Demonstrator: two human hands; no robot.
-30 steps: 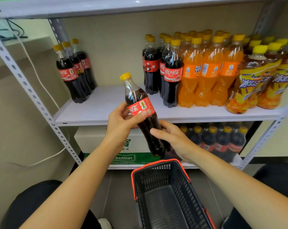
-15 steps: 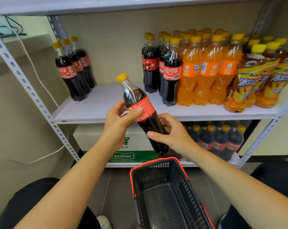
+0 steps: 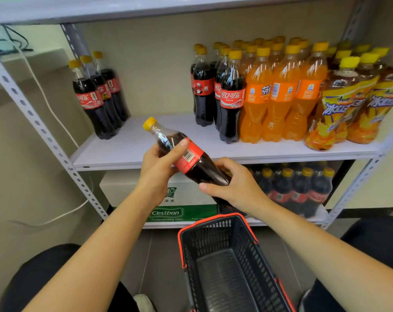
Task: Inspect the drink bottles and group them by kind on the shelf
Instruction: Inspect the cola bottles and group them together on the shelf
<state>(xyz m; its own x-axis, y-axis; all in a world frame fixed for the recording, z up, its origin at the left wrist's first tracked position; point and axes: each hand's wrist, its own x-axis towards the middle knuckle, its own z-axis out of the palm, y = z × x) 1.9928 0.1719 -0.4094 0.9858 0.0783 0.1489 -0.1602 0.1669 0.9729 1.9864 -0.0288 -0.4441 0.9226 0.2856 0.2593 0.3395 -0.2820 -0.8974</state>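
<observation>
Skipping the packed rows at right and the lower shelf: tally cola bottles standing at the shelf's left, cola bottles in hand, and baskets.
Cola bottles standing at the shelf's left: 3
Cola bottle in hand: 1, gripped by left hand and right hand
Shopping basket: 1
Total: 5

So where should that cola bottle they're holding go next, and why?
Probably stand it upright on the shelf beside the three cola bottles at the left. The left hand and right hand hold the cola bottle tilted, barcode showing; it matches those bottles, and bare shelf lies next to them.
</observation>
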